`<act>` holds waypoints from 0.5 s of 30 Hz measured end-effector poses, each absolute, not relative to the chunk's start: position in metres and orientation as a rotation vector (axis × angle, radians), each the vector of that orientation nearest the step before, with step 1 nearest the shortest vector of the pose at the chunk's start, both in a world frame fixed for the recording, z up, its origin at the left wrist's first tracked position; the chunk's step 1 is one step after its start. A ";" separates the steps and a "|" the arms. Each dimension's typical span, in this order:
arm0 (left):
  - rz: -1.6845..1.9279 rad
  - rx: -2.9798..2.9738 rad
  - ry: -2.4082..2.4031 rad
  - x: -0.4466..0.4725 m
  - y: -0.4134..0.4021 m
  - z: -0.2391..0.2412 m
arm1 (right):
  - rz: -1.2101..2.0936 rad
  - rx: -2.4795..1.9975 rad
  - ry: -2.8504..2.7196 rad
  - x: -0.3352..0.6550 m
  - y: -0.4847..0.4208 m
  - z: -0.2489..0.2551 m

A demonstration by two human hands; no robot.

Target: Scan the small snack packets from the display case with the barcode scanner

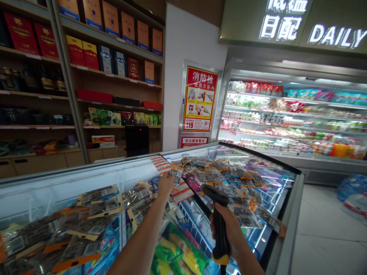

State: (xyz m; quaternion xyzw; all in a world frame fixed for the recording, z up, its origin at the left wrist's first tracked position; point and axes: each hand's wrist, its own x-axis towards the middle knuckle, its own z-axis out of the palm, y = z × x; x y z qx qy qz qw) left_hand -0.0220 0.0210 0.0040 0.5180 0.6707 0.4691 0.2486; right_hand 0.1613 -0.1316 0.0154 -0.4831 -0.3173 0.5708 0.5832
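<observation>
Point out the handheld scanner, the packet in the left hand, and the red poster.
Handheld scanner (220, 232): head view, handle.
Held packet (176, 177): head view, visible face.
Red poster (200, 101): head view, picture grid.

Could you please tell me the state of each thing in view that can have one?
Small clear-and-orange plastic packet: held up in the left hand
Black-and-yellow handheld scanner: gripped by the right hand, handle down
Dark-framed glass freezer lid: scattered with brown packets
Green-grey sign with white lettering: lit
Grey open-fronted refrigerated display: lit, stocked
Upright black box: small red light glowing
</observation>
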 end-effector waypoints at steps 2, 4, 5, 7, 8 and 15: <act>1.130 1.513 1.987 -0.031 0.011 0.011 | 1.325 -1.154 -0.765 0.167 -0.130 0.015; 0.979 1.585 2.115 -0.041 0.000 0.016 | 1.308 -1.175 -0.770 0.176 -0.128 0.015; 0.912 1.611 2.169 -0.046 -0.006 0.019 | 1.294 -1.180 -0.763 0.182 -0.128 0.015; 0.801 1.642 2.265 -0.060 -0.017 0.024 | 1.257 -1.185 -0.743 0.196 -0.127 0.016; 0.758 1.645 2.308 -0.067 -0.022 0.026 | 1.237 -1.191 -0.734 0.203 -0.126 0.017; 0.599 1.740 2.559 -0.098 -0.044 0.030 | 1.206 -1.200 -0.662 0.240 -0.128 0.029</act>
